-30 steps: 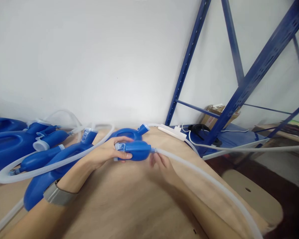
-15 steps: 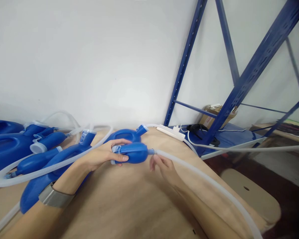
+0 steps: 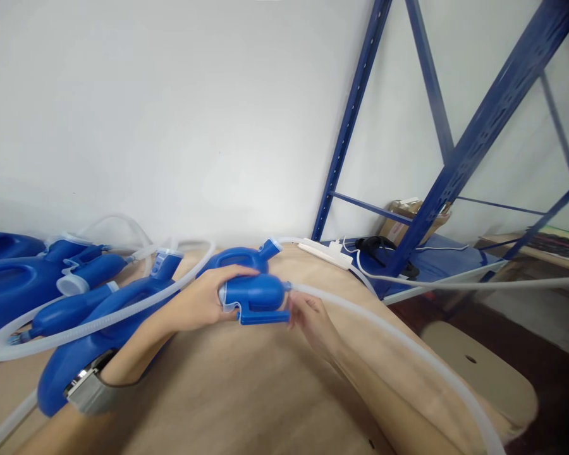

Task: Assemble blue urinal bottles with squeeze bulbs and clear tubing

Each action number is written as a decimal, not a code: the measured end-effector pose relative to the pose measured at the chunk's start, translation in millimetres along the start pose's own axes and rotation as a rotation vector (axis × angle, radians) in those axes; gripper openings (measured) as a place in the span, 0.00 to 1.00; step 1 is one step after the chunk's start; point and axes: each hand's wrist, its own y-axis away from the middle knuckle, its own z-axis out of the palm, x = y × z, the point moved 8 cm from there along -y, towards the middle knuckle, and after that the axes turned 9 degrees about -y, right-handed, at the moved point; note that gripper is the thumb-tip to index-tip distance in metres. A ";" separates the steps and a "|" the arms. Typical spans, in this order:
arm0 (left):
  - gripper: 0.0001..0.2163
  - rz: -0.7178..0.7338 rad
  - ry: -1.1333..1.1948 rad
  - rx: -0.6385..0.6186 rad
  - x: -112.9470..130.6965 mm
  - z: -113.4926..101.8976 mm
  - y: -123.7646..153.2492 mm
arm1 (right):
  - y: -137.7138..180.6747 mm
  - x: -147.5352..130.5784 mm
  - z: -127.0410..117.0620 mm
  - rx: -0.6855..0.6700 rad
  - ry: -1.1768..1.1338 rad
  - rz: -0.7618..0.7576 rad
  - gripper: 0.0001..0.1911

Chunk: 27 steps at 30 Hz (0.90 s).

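While the left hand [image 3: 203, 303] now grasps the turned bulb [image 3: 256, 297], the right hand [image 3: 308, 319] loosely pinches the tube [image 3: 384, 328] at its tip.

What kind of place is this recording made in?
Probably a small workshop or stockroom: a blue steel rack, a plain wooden table and many identical blue bottles with hoses piled on it.

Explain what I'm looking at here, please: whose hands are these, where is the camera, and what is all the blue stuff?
The camera sits on a person's head, looking down at their own two bare hands over a tan table. The left hand grips a blue squeeze bulb. The right hand touches the translucent hose where it joins the bulb's tip. More blue containers and tubing lie at the left. A blue metal rack stands at the right, against a white wall.
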 end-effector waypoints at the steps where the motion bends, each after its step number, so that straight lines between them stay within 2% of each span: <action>1: 0.30 0.008 -0.007 0.006 2.0 2.0 -0.5 | -0.3 1.1 0.0 0.009 -0.012 -0.004 0.29; 6: 0.31 -0.006 -0.009 0.027 6.1 7.3 -3.3 | -3.7 3.6 -3.7 0.057 -0.056 -0.050 0.29; 13: 0.31 -0.020 -0.010 0.008 -2.6 1.7 -1.7 | -5.3 4.7 -11.1 0.088 -0.059 -0.019 0.31; 18: 0.30 0.025 -0.047 -0.012 -2.5 5.1 -0.8 | 1.2 2.2 -17.5 0.239 -0.079 -0.039 0.22; 22: 0.31 0.094 -0.079 0.000 5.4 9.2 -1.0 | 3.9 6.8 -21.0 0.342 -0.172 -0.009 0.20; 27: 0.33 0.092 -0.122 0.004 2.6 11.1 -0.4 | 3.6 4.3 -25.7 0.368 -0.181 -0.001 0.19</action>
